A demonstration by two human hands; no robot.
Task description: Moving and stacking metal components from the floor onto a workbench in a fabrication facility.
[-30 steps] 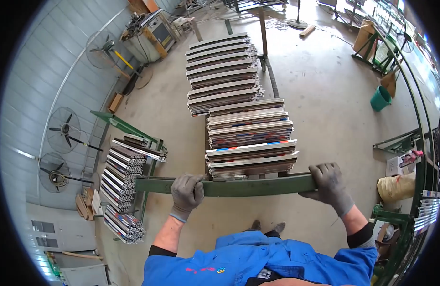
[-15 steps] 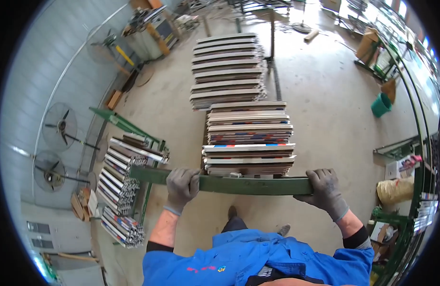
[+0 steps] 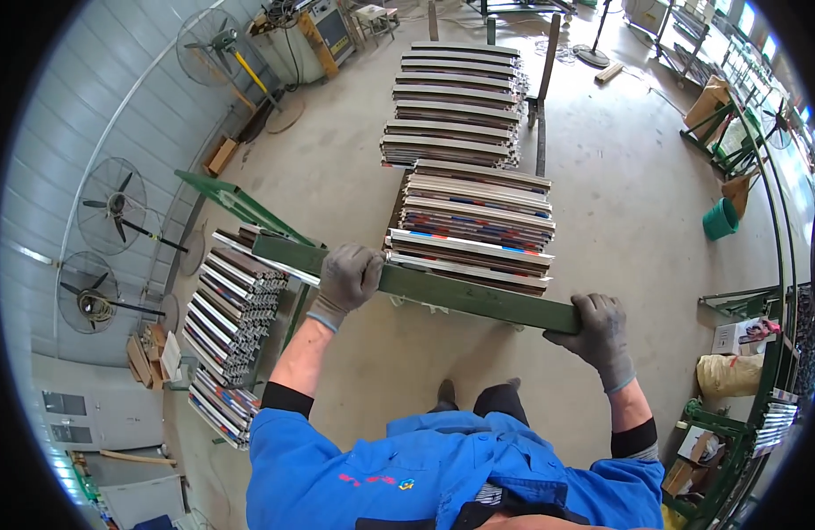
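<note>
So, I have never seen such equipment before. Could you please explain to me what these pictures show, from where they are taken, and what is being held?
There is no machine arm here: these are a person's own hands in grey gloves. The camera sits on the person's head and looks down, so you see their blue jacket at the bottom. Its wide lens bends straight edges near the rim.

The left hand and right hand grip a long green bar, the right one at its end. Beyond the bar, long strips are stacked in a nearer pile and a farther pile. More strips form a pile at the left.
</note>
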